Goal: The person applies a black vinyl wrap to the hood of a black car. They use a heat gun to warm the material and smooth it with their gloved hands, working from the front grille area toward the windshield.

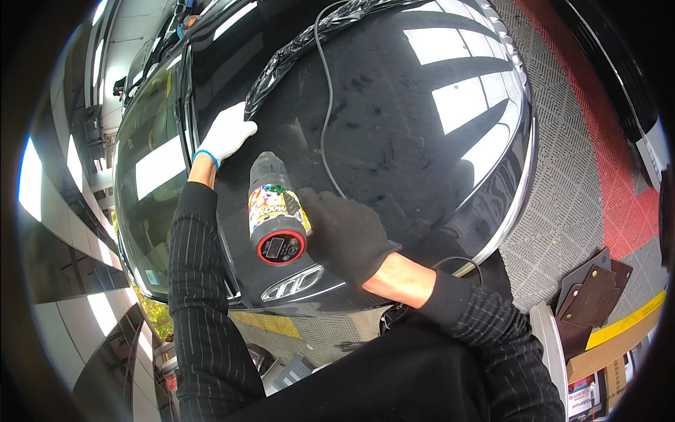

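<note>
My left hand [226,135], in a white glove with a blue cuff, pinches the near end of a bunched strip of shiny black film [281,67]. The film runs from there across the glossy black car hood [380,133] toward its far side. In my right hand [348,232], gloved in black, is a heat gun [268,200] covered with colourful stickers. Its red-ringed display end faces me, and its nozzle points away over the hood, close to my left hand. Dark smudges mark the hood's surface.
A grey cord [328,105] crosses the hood. The windshield [144,119] lies to the left, and a silver-trimmed side vent [292,283] is near me. Brown leather-like pieces [594,295] stand by boxes at the lower right. Beyond the hood is grey and red floor grating [576,148].
</note>
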### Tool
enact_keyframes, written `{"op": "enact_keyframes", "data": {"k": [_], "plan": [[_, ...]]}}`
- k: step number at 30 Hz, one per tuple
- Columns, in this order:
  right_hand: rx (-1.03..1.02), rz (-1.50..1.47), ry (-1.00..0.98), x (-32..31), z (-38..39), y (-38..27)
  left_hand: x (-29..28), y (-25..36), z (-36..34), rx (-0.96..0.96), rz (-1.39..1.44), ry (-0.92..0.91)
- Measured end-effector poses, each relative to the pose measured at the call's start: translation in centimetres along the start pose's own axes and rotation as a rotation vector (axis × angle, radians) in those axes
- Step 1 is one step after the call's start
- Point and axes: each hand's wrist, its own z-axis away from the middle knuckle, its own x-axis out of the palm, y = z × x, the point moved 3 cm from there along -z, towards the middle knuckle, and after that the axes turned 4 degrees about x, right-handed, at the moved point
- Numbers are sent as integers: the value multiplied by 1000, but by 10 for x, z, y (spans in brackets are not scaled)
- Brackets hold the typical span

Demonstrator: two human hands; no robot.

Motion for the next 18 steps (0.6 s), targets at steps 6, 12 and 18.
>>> {"op": "enact_keyframes", "data": {"k": [6,12,18], "plan": [[-23,-15,29,-4,-2,0,0,5,4,-24,-8,-21],[-32,36,46,-8,-2,3,-1,7,7,7,90,-10],[-24,31,30,-11,0,7,-14,1,5,-28,168,-87]]}}
